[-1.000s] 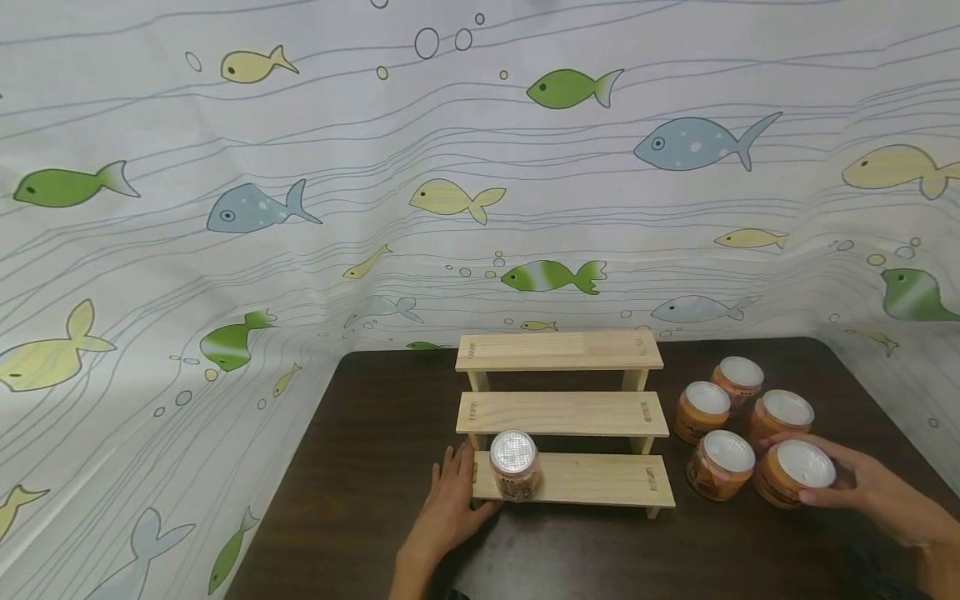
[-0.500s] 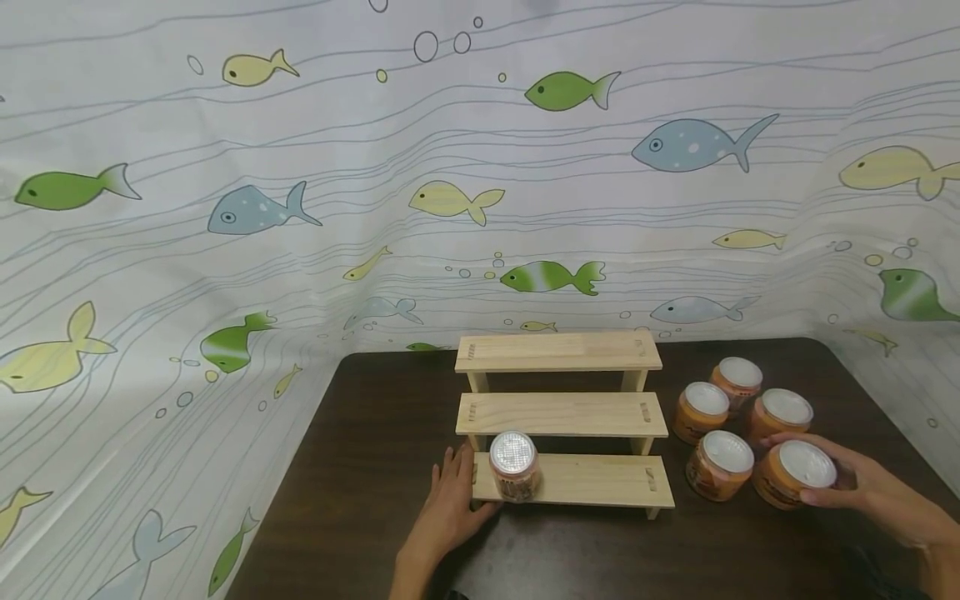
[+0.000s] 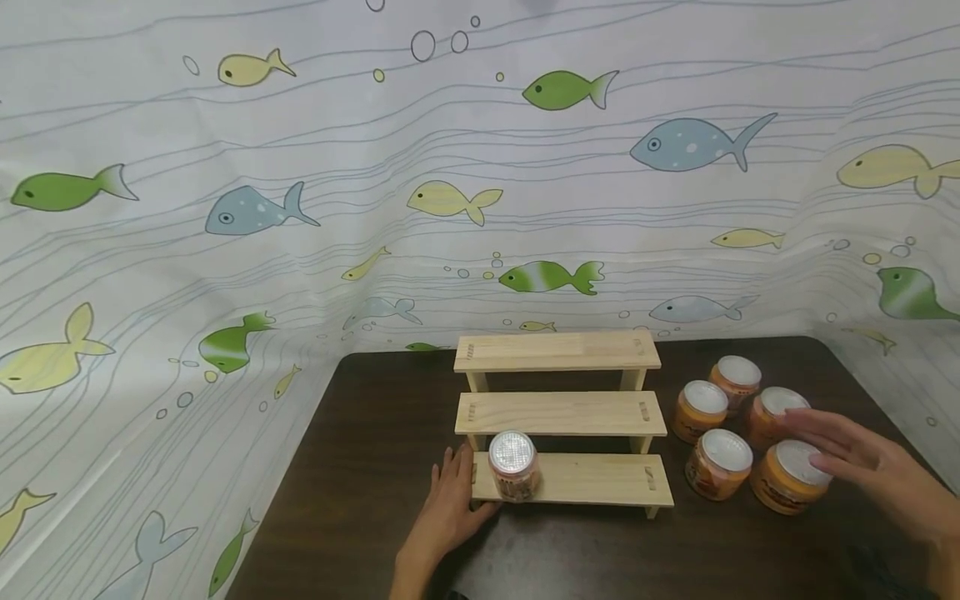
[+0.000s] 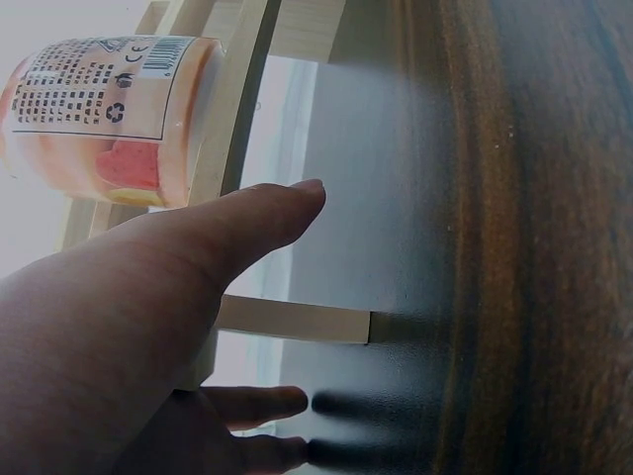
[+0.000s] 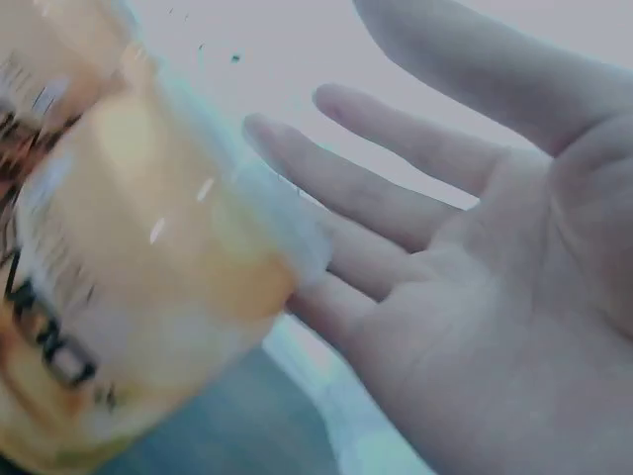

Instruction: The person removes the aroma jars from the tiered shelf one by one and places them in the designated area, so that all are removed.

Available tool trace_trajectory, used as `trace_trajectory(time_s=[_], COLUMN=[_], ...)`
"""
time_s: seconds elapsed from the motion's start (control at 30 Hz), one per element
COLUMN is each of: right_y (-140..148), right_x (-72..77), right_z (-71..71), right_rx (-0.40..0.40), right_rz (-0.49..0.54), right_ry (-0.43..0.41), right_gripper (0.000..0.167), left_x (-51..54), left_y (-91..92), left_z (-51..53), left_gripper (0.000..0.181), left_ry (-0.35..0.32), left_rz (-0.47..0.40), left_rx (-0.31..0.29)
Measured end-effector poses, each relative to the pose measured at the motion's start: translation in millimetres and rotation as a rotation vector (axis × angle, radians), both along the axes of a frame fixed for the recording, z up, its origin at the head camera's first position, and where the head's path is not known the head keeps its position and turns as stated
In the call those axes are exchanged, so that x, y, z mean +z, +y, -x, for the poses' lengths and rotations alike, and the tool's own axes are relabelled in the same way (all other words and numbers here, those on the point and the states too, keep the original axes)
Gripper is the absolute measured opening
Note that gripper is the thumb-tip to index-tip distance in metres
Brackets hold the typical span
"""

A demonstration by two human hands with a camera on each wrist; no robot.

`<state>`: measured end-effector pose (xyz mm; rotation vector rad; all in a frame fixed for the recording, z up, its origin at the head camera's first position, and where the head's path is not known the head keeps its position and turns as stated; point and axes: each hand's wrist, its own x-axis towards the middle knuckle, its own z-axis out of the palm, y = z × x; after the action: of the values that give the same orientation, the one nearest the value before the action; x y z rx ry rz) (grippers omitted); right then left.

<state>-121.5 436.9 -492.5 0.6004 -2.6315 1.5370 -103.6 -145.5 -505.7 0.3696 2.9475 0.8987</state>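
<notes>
A three-tier wooden stepped rack (image 3: 558,412) stands on the dark table. One jar (image 3: 514,482) with a silvery top sits toward the left of its lowest step. My left hand (image 3: 447,510) rests against the left end of that step; in the left wrist view its thumb (image 4: 267,223) extends along the front and the fingers point past the rack's leg. To the rack's right, my right hand (image 3: 862,454) hovers with spread fingers over the front-right jar (image 3: 783,490), holding nothing. In the right wrist view a blurred orange jar (image 5: 148,228) is beside the open palm.
Several more orange-labelled jars with white tops cluster right of the rack, among them a front-left jar (image 3: 717,479) and a rearmost jar (image 3: 735,385). A fish-patterned sheet (image 3: 420,150) surrounds the dark table (image 3: 375,433) at the back and sides.
My right hand has let go of the front-right jar and lifted up off it. That jar has shifted slightly left. My left hand and the jar on the step stay put.
</notes>
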Motion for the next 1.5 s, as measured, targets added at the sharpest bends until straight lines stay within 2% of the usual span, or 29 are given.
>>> trace_trajectory(time_s=[0.07, 0.17, 0.23, 0.33, 0.4, 0.47, 0.57, 0.7, 0.9, 1.0, 1.2, 1.33, 1.4, 1.5], right_y=[-4.6, -16.4, -30.0, -58.6, -81.5, -105.3, -137.0, -163.1, -180.6, -191.9, -217.1, -226.2, -228.8, -231.6], right_x=[9.0, 24.6, 36.8, 53.9, 61.9, 67.3, 70.0, 65.8, 54.9, 50.9, 46.1, 43.0, 41.3, 38.9], right_z=[0.3, -1.4, -3.2, -4.0, -2.5, -1.2, 0.9, 3.8, 7.1, 8.4, 11.8, 12.5, 12.8, 13.4], right_rx=[-0.013, -0.017, 0.008, 0.137, 0.281, 0.405, 0.541, 0.625, 0.626, 0.635, 0.684, 0.677, 0.668, 0.651], right_rz=[0.017, -0.018, -0.038, 0.018, 0.097, 0.167, 0.229, 0.263, 0.28, 0.294, 0.29, 0.272, 0.265, 0.255], right_ry=[0.026, 0.031, 0.027, 0.018, 0.005, -0.044, -0.116, -0.176, -0.212, -0.242, -0.307, -0.336, -0.351, -0.367], right_gripper=[0.056, 0.054, 0.055, 0.059, 0.061, 0.062, 0.062, 0.063, 0.062, 0.063, 0.066, 0.067, 0.067, 0.066], left_x=[0.2, 0.8, 1.2, 1.4, 1.3, 0.9, 0.3, 0.5, -0.4, -7.1, -40.5, -61.0, -67.5, -70.7], left_y=[-0.3, -0.4, -0.2, 0.1, 0.2, 0.1, 0.0, 0.4, -0.3, -3.1, -11.7, -15.4, -16.6, -17.6], left_z=[0.5, 0.7, 0.7, 0.8, 1.2, 1.4, 0.9, -0.6, -1.3, 0.1, 8.3, 15.6, 17.9, 19.5], left_gripper=[0.101, 0.102, 0.102, 0.101, 0.102, 0.102, 0.101, 0.101, 0.101, 0.101, 0.101, 0.104, 0.106, 0.107], left_ry=[-0.001, -0.005, -0.006, -0.008, -0.008, -0.008, -0.002, 0.016, 0.026, 0.045, 0.139, 0.139, 0.146, 0.17], left_rz=[0.002, 0.005, 0.009, 0.015, 0.015, 0.011, 0.004, 0.008, 0.007, -0.023, -0.047, -0.008, 0.017, 0.017], left_rx=[0.0, 0.0, 0.0, 0.003, 0.004, 0.003, -0.002, -0.006, -0.008, -0.011, -0.027, -0.007, 0.001, 0.001])
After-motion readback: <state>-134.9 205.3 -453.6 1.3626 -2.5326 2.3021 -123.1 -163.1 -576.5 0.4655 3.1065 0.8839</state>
